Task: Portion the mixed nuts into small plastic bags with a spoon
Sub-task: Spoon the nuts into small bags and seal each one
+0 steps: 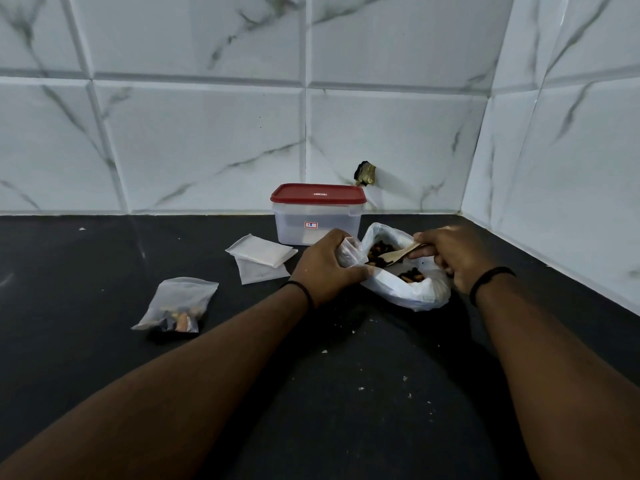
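A large white plastic bag [408,289] lies open on the dark counter, with mixed nuts [377,252] showing inside. My left hand [325,268] grips a small clear plastic bag [351,252] at the big bag's left edge. My right hand [453,254] holds a wooden spoon [401,254] by its handle, its bowl down among the nuts. A filled small bag [180,306] holding a few nuts lies to the left. A stack of flat small bags [261,254] sits behind my left hand.
A clear plastic box with a red lid [318,213] stands against the tiled back wall. A second tiled wall [571,168] closes the right side. Crumbs [360,388] dot the black counter [104,254] near the front.
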Demonstrator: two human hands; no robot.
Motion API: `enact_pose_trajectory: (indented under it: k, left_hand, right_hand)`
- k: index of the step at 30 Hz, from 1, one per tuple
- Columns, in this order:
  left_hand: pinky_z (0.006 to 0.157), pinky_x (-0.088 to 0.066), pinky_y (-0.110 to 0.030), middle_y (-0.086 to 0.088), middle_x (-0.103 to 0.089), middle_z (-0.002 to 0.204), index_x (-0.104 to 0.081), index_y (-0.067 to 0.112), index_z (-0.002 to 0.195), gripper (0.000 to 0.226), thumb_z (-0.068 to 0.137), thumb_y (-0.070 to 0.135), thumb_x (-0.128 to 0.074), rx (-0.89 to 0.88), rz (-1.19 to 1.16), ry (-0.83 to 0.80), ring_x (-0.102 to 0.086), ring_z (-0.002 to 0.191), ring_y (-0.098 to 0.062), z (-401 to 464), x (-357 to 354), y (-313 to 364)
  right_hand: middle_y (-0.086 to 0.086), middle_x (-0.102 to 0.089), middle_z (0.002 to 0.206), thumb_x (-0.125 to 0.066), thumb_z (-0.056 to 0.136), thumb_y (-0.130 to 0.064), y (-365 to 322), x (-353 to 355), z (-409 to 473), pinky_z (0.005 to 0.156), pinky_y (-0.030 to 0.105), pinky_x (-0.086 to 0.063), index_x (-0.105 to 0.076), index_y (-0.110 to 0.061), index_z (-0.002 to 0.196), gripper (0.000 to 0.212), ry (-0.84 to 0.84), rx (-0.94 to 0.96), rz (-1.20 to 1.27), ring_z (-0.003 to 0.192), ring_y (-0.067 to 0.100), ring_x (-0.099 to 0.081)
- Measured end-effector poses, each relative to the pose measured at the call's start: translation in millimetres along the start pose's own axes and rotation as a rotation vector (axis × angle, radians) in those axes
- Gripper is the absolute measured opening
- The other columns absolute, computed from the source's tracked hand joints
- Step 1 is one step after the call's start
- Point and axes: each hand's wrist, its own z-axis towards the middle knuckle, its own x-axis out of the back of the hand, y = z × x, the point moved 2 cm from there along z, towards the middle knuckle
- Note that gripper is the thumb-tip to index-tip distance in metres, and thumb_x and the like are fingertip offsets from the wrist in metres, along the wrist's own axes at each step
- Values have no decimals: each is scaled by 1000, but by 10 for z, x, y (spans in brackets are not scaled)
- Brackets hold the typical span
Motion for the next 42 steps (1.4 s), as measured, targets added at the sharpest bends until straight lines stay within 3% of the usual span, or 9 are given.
enact_pose_trajectory:
  k: [6,13,17,20,24,30,34,37,42]
  left_hand:
    - [67,-40,-10,8,-57,101,-50,25,112,45,78,38,-77,-8,-21,14,-54,86,-4,4,2,-13]
    - [69,-43,-11,10,-57,98,-49,28,107,43,77,38,-78,-10,-33,12,-54,84,-2,17,2,-14]
    - [64,-39,-12,13,-57,93,-53,24,112,45,77,39,-78,-5,-25,18,-53,81,1,29,9,-25]
    - [66,-42,-14,9,-61,95,-55,22,110,43,77,37,-78,-16,-42,54,-56,83,-3,41,-3,-51]
    - [68,-43,-18,1,-64,102,-55,19,112,46,77,39,-78,-23,-33,77,-59,88,-10,61,-10,-77]
    - [72,-45,-16,8,-61,97,-54,22,109,44,76,38,-79,-14,-30,64,-57,84,-4,47,-5,-67]
    - [69,-42,-13,6,-61,99,-54,22,112,46,76,37,-79,1,-25,42,-56,86,-5,30,-7,-53]
    - [65,-38,-9,7,-60,100,-54,22,114,47,77,38,-78,5,-13,25,-55,86,-4,22,-4,-41]
    - [63,-38,-8,8,-58,101,-53,20,118,50,78,37,-78,14,-28,-1,-54,83,-2,19,-4,-23]
  right_hand:
    - [3,-59,40,-55,93,-8,-8,123,56,28,12,-19,-55,-8,76,17,116,-58,79,22,1,-36]
    - [4,-69,57,-60,90,-15,-134,16,33,39,18,-19,-60,-13,78,12,4,19,205,44,8,-30]
    - [-3,-68,62,-68,91,-16,-244,-159,-142,42,19,-36,-64,-10,85,9,-58,319,41,48,8,-45]
    - [-9,-71,71,-75,86,-14,-353,-238,-306,61,15,-50,-71,-12,88,5,-162,695,-173,63,3,-65]
    - [-6,-74,78,-79,82,-14,-395,-196,-344,67,13,-50,-74,-16,86,7,-187,821,-234,71,3,-69]
    - [-2,-70,75,-76,84,-12,-295,-41,-157,61,16,-49,-72,-8,83,6,62,641,-31,60,-2,-62]
    - [-2,-72,73,-72,83,-22,-11,75,93,75,34,-55,-71,-20,72,11,248,380,-271,75,17,-69]
    - [3,-72,77,-71,84,-24,134,89,194,68,29,-50,-74,-14,80,12,225,303,-400,80,20,-69]
    - [6,-71,74,-75,84,-21,185,-99,205,63,28,-48,-71,-9,78,13,52,186,-235,70,19,-68]
